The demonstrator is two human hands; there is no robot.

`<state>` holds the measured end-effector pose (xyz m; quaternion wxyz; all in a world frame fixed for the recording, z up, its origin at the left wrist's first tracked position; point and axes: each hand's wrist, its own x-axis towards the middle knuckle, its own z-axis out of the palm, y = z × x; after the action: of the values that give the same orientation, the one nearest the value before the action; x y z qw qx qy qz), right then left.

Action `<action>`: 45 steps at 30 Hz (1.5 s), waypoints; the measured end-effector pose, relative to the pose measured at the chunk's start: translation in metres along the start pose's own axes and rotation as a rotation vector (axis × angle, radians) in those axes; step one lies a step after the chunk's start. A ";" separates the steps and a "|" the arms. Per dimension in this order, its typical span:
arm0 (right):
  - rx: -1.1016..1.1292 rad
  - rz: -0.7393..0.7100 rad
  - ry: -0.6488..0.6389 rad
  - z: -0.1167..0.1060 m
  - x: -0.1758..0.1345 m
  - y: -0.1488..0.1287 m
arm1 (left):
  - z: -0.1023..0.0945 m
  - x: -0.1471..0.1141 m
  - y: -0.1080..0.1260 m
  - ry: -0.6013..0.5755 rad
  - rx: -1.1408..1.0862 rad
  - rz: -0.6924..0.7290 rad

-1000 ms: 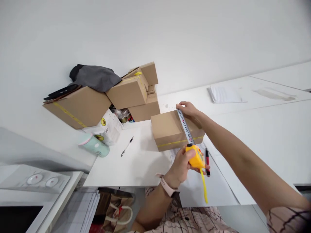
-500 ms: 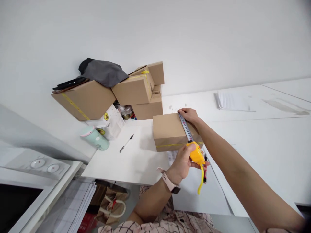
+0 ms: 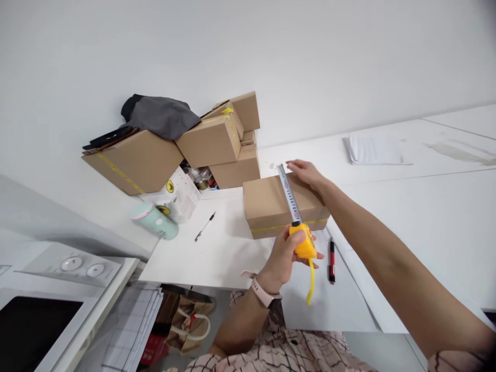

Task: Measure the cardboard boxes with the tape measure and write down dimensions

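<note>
A cardboard box (image 3: 267,199) with a yellow tape strip along its front side lies on the white table. My left hand (image 3: 279,258), below a pink-strapped watch (image 3: 263,293), is closed around a yellow tape measure (image 3: 303,240) at the box's near side. The tape measure's blade (image 3: 289,194) stretches over the box top, its free end just past the far edge. Beside that end, at the far edge of the box, is my right hand (image 3: 308,174), fingers extended and apart from the blade. Whether its palm touches the box is hard to tell.
Stacked boxes (image 3: 209,139) with a grey cloth (image 3: 163,116) stand back left. A mint tumbler (image 3: 157,221) and a pen (image 3: 205,226) are left. A red marker (image 3: 332,261) lies on paper (image 3: 329,305) at right; a paper stack (image 3: 374,150) sits farther back.
My right hand has let go of the blade's end and its fingers have opened. The tape measure has shifted slightly left, and its blade end has risen from the box edge.
</note>
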<state>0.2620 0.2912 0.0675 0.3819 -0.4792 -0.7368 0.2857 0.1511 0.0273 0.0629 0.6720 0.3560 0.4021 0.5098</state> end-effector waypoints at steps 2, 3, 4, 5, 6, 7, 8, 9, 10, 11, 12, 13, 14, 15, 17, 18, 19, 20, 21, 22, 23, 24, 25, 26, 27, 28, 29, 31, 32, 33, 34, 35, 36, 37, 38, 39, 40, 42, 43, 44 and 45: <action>0.093 0.041 0.116 -0.015 -0.013 0.010 | -0.019 -0.017 0.001 0.111 0.095 0.131; 0.142 0.081 0.191 -0.022 -0.023 0.018 | -0.031 -0.025 0.000 0.197 0.153 0.207; 0.222 0.138 0.286 -0.027 -0.034 0.028 | -0.044 -0.031 -0.002 0.289 0.208 0.274; 0.288 0.199 0.358 -0.031 -0.047 0.038 | -0.056 -0.035 -0.004 0.373 0.249 0.321; 0.327 0.256 0.395 -0.033 -0.061 0.049 | -0.068 -0.037 -0.006 0.435 0.271 0.343; 0.343 0.305 0.398 -0.034 -0.076 0.058 | -0.079 -0.037 -0.009 0.472 0.275 0.343; 0.346 0.340 0.373 -0.033 -0.089 0.065 | -0.088 -0.035 -0.011 0.486 0.265 0.326; 0.346 0.360 0.327 -0.031 -0.102 0.070 | -0.095 -0.032 -0.013 0.481 0.248 0.305; 0.342 0.368 0.275 -0.029 -0.113 0.071 | -0.100 -0.028 -0.014 0.466 0.234 0.285; 0.333 0.359 0.230 -0.027 -0.121 0.069 | -0.104 -0.024 -0.013 0.445 0.226 0.270; 0.313 0.335 0.201 -0.026 -0.126 0.064 | -0.105 -0.021 -0.011 0.420 0.225 0.261; 0.285 0.301 0.189 -0.027 -0.129 0.057 | -0.106 -0.018 -0.007 0.394 0.229 0.260; 0.248 0.261 0.195 -0.030 -0.129 0.048 | -0.107 -0.016 -0.001 0.370 0.237 0.268; 0.206 0.223 0.208 -0.034 -0.128 0.037 | -0.107 -0.014 0.007 0.352 0.244 0.285; 0.133 0.164 0.233 -0.044 -0.121 0.016 | -0.107 -0.012 0.027 0.341 0.247 0.340; 0.105 0.148 0.241 -0.048 -0.117 0.006 | -0.108 -0.011 0.038 0.345 0.244 0.372; 0.081 0.142 0.244 -0.052 -0.112 -0.002 | -0.109 -0.010 0.049 0.348 0.240 0.398; 0.055 0.143 0.245 -0.054 -0.107 -0.008 | -0.109 -0.008 0.059 0.348 0.235 0.415; 0.028 0.149 0.247 -0.055 -0.102 -0.013 | -0.110 -0.006 0.067 0.344 0.233 0.424; -0.001 0.158 0.250 -0.055 -0.097 -0.015 | -0.110 -0.004 0.074 0.339 0.232 0.428; -0.027 0.164 0.257 -0.053 -0.093 -0.016 | -0.109 -0.003 0.078 0.339 0.236 0.434; -0.046 0.157 0.268 -0.051 -0.088 -0.016 | -0.106 -0.003 0.080 0.350 0.245 0.447; -0.049 0.136 0.281 -0.049 -0.085 -0.015 | -0.102 -0.004 0.080 0.369 0.260 0.471; -0.034 0.107 0.291 -0.047 -0.082 -0.013 | -0.097 -0.006 0.077 0.386 0.278 0.499; -0.004 0.082 0.287 -0.045 -0.080 -0.012 | -0.090 -0.010 0.072 0.388 0.293 0.519; 0.031 0.062 0.273 -0.044 -0.079 -0.010 | -0.082 -0.015 0.064 0.372 0.298 0.524; 0.064 0.049 0.255 -0.043 -0.080 -0.009 | -0.073 -0.021 0.055 0.318 0.288 0.495; 0.099 0.043 0.230 -0.044 -0.085 -0.008 | -0.057 -0.034 0.031 0.147 0.217 0.338; 0.097 0.038 0.227 -0.045 -0.088 -0.009 | -0.051 -0.040 0.019 0.055 0.173 0.248; 0.082 0.025 0.227 -0.046 -0.091 -0.010 | -0.045 -0.046 0.007 -0.015 0.138 0.170; 0.059 0.007 0.226 -0.047 -0.095 -0.012 | -0.041 -0.050 -0.004 -0.056 0.112 0.112; 0.026 -0.016 0.222 -0.048 -0.098 -0.013 | -0.038 -0.053 -0.013 -0.078 0.096 0.069; -0.018 -0.044 0.219 -0.048 -0.100 -0.015 | -0.036 -0.056 -0.021 -0.084 0.086 0.040; -0.071 -0.078 0.218 -0.049 -0.101 -0.017 | -0.034 -0.058 -0.027 -0.082 0.082 0.019; -0.131 -0.115 0.219 -0.049 -0.101 -0.019 | -0.034 -0.060 -0.032 -0.076 0.081 0.003; -0.193 -0.154 0.220 -0.049 -0.101 -0.021 | -0.034 -0.061 -0.035 -0.070 0.081 -0.010; -0.256 -0.193 0.217 -0.049 -0.101 -0.022 | -0.035 -0.062 -0.037 -0.062 0.082 -0.018; -0.365 -0.265 0.196 -0.047 -0.099 -0.025 | -0.036 -0.063 -0.038 -0.047 0.082 -0.028; -0.410 -0.298 0.184 -0.046 -0.098 -0.026 | -0.037 -0.064 -0.039 -0.040 0.078 -0.028; -0.451 -0.327 0.174 -0.045 -0.097 -0.027 | -0.038 -0.064 -0.039 -0.039 0.072 -0.029; -0.489 -0.352 0.165 -0.045 -0.096 -0.028 | -0.038 -0.064 -0.040 -0.044 0.067 -0.032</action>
<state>0.3096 0.1948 0.0859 0.3574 -0.4435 -0.8219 -0.0102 0.1229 -0.0411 0.0227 0.6765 0.3829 0.4098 0.4773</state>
